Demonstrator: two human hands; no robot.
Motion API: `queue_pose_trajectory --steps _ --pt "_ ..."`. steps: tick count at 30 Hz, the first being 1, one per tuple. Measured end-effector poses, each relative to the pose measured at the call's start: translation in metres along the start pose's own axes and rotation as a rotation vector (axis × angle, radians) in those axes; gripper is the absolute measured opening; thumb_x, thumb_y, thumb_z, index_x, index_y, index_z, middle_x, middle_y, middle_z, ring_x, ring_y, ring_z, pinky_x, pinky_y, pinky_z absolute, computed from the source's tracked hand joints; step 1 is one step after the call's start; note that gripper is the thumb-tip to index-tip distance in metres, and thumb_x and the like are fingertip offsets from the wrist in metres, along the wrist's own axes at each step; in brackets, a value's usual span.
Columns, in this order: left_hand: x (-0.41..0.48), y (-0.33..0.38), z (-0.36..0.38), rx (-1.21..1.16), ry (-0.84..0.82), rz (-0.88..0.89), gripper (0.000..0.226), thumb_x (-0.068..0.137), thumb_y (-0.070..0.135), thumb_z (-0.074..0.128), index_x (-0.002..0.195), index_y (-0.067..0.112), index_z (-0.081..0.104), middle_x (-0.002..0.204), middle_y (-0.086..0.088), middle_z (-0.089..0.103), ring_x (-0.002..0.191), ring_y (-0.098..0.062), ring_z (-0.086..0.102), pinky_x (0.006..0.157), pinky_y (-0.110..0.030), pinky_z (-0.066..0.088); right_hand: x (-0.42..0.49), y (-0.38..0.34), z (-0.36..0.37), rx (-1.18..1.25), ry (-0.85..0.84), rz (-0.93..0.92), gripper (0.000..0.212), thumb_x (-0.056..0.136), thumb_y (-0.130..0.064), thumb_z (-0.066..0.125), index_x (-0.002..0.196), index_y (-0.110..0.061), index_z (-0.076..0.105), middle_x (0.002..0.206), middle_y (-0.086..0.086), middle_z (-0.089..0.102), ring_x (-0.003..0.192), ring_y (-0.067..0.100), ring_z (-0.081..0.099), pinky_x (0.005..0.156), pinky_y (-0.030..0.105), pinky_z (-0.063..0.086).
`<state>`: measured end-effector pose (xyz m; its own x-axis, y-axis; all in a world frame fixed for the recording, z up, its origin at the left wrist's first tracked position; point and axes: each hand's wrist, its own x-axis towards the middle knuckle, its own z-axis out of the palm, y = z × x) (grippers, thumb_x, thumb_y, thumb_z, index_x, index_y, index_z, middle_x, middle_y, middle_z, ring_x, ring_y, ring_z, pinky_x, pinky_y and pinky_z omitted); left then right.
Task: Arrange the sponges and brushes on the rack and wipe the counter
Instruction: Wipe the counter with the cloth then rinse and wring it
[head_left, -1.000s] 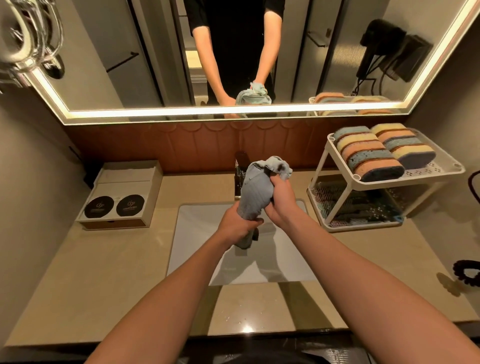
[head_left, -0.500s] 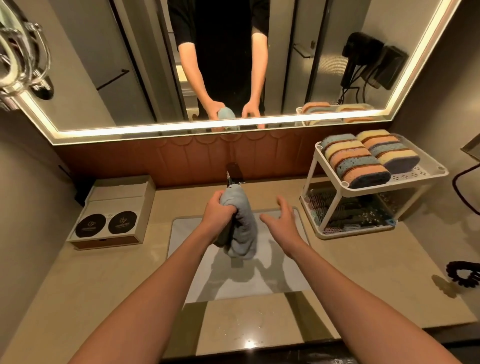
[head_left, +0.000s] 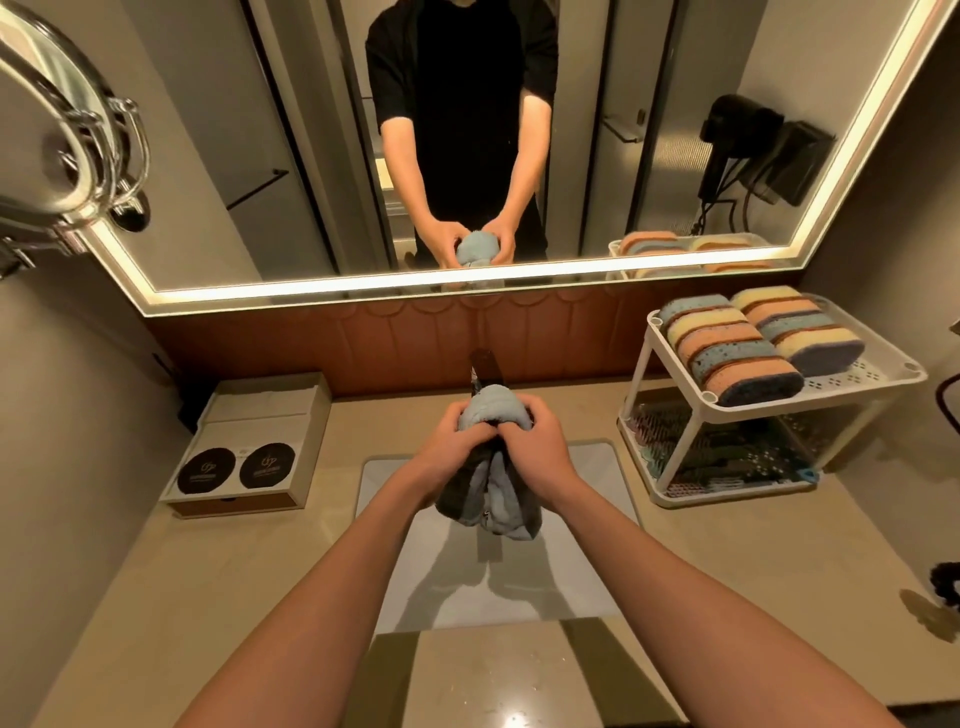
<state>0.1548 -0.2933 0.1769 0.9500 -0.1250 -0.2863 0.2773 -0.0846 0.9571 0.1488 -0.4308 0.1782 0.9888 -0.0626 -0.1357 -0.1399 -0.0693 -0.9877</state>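
Head view: pale blue cloth (head_left: 491, 410), bunched into a thick roll with darker folds below, held above the sink (head_left: 597, 519) at the counter (head_left: 260, 571) centre. Both the left hand (head_left: 449, 452) and right hand (head_left: 540, 447) grip its upper end, fingers curled tight round it. Long axis upright; loose end hangs down toward the sink.

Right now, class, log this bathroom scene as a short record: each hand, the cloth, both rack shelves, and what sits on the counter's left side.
left hand: grips the cloth above the sink
right hand: grips the same cloth from the other side
cloth state: blue-grey, bunched, its lower part hanging between the hands
top shelf of rack: two rows of sponges packed side by side
lower shelf: brushes, details hard to make out
counter left side: box with two dark round discs on top
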Motion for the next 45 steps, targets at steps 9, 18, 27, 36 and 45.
queue_pose_trajectory --steps 9,18,27,36,45 --pt "-0.015 -0.026 0.015 -0.02 -0.008 0.09 0.065 0.083 0.034 0.082 0.136 0.03 0.045 0.126 0.005 0.066 0.109 -0.007 0.068 0.09 -0.032 0.058 0.015 -0.006 0.009 0.569 0.043 0.214 0.057 0.077 0.012 0.037 0.118 -0.008 0.071 0.112 0.019 0.072 0.102 0.031 0.069 0.088 0.038 0.057" --pt "-0.015 -0.027 0.018 -0.043 0.043 0.135 0.032 0.102 0.036 0.056 0.133 0.029 0.056 0.126 0.004 0.069 0.111 -0.006 0.067 0.087 -0.023 0.055 0.015 -0.015 -0.004 0.265 0.102 0.089 0.065 0.084 0.001 0.055 0.144 -0.023 0.05 0.139 0.005 0.05 0.114 0.024 0.062 0.097 0.042 0.055" --pt "-0.011 -0.023 0.026 -0.248 -0.117 0.129 0.087 0.07 0.06 0.083 0.142 0.034 0.042 0.136 0.003 0.064 0.126 -0.017 0.061 0.107 -0.045 0.049 0.013 -0.033 0.01 0.64 0.146 0.174 0.045 0.088 0.005 0.049 0.113 -0.025 0.071 0.117 0.015 0.068 0.107 0.03 0.067 0.088 0.041 0.059" --pt "-0.006 -0.016 0.019 -0.102 -0.138 0.119 0.063 0.078 0.012 0.084 0.134 0.009 0.056 0.121 -0.01 0.072 0.116 -0.027 0.067 0.088 -0.032 0.056 0.02 -0.035 -0.001 0.59 0.07 0.189 0.04 0.089 0.006 0.049 0.112 -0.018 0.071 0.118 0.019 0.069 0.111 0.031 0.066 0.102 0.045 0.052" --pt "0.004 -0.006 -0.002 0.183 -0.13 0.048 0.034 0.082 0.013 0.076 0.115 0.02 0.07 0.108 0.0 0.077 0.105 -0.021 0.071 0.096 -0.042 0.056 0.006 -0.004 -0.052 -0.879 -0.217 -0.641 0.095 0.075 -0.009 0.055 0.159 -0.028 0.014 0.166 -0.004 0.004 0.153 0.017 -0.004 0.124 0.039 0.005"
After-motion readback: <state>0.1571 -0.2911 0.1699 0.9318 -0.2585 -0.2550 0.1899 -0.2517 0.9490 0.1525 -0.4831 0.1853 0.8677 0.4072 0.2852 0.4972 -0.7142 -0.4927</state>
